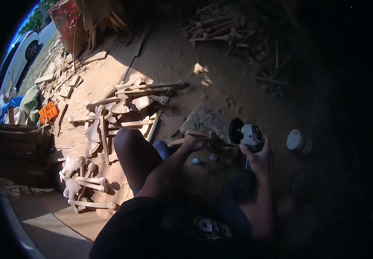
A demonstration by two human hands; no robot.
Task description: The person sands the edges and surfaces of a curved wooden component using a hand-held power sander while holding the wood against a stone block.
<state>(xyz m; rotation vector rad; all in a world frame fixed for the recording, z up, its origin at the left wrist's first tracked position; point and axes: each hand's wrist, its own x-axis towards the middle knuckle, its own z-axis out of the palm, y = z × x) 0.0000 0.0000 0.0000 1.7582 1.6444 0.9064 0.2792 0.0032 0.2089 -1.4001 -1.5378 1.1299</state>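
My right hand [259, 157] is wrapped round an angle grinder [252, 134], whose dark round disc faces left toward my other hand. Closed on a pale, long bone-like piece [198, 134] is my left hand [192, 143], low over the ground between my legs. Just beyond that piece lies a rough grey stone block [206, 117]. A gap separates the disc from my left fingers; whether the disc touches the far end of the piece is hard to tell in the shade.
Pale bone-like pieces [126, 101] with knobbed ends lie ahead left. A smaller heap [82, 185] sits by my left knee, another pile [216, 26] at the far right. A round white container [296, 140] stands right of the grinder. Sacks and a parked car [22, 54] are far left.
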